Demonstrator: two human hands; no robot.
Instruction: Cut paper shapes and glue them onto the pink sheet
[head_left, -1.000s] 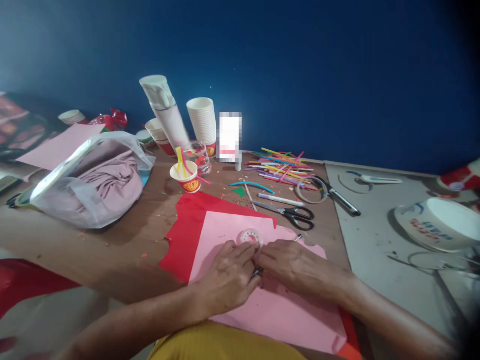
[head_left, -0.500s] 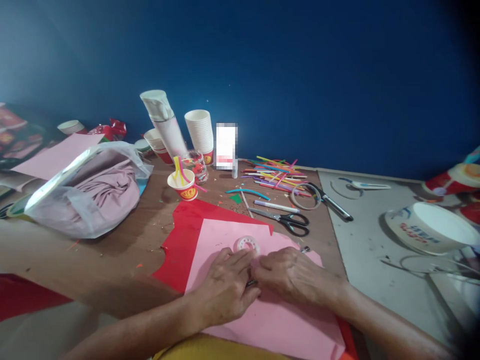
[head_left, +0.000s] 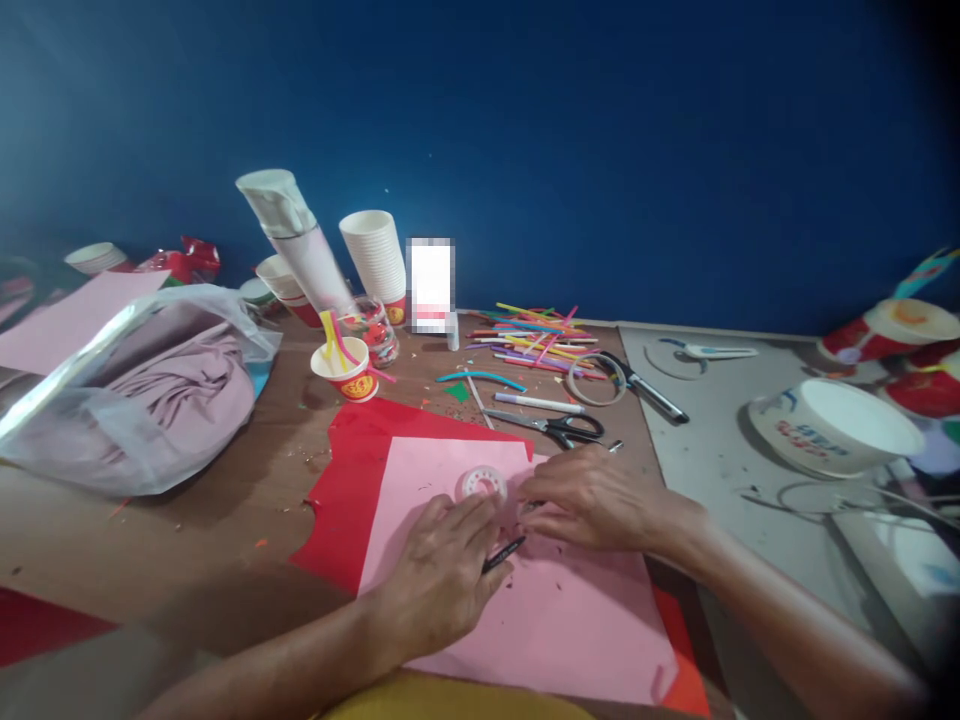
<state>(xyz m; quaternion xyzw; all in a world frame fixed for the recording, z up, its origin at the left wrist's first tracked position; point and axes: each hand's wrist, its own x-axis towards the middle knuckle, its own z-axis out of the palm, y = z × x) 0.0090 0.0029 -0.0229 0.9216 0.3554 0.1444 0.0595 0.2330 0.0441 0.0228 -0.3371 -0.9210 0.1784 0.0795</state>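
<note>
- Left hand point(head_left: 442, 580) lies palm down on the pink sheet point(head_left: 570, 620), fingers curled together over a black pen point(head_left: 504, 552). Only the pen's end shows, at the hand's 3 o'clock side.
- Right hand point(head_left: 592, 500) rests flat on the same sheet, fingers close together and pointing toward 9 o'clock. Whether the fingertips pinch anything cannot be told.
- Tape roll point(head_left: 484, 484) lies flat on the pink sheet at 12 o'clock of the left hand, just beside the fingertips of both hands.
- Pink sheet overlaps a red sheet point(head_left: 352, 480), which shows at its 9 and 12 o'clock edges. Both lie on the brown table point(head_left: 225, 500).
- Scissors point(head_left: 559, 428) lie at 1 o'clock of the roll, near the right hand.
- White marker point(head_left: 536, 403) lies just beyond the scissors at 12 o'clock.
- Coloured straws point(head_left: 536, 338) are piled farther out at 12 o'clock, by the blue wall.
- Red paper cup point(head_left: 346, 370) holding straws stands at 10 o'clock of the roll.
- Clear plastic bag point(head_left: 142, 390) of pink cloth lies at 9 o'clock, well apart.
- White bowl point(head_left: 832, 425) sits at 3 o'clock, well apart, on a grey surface.
</note>
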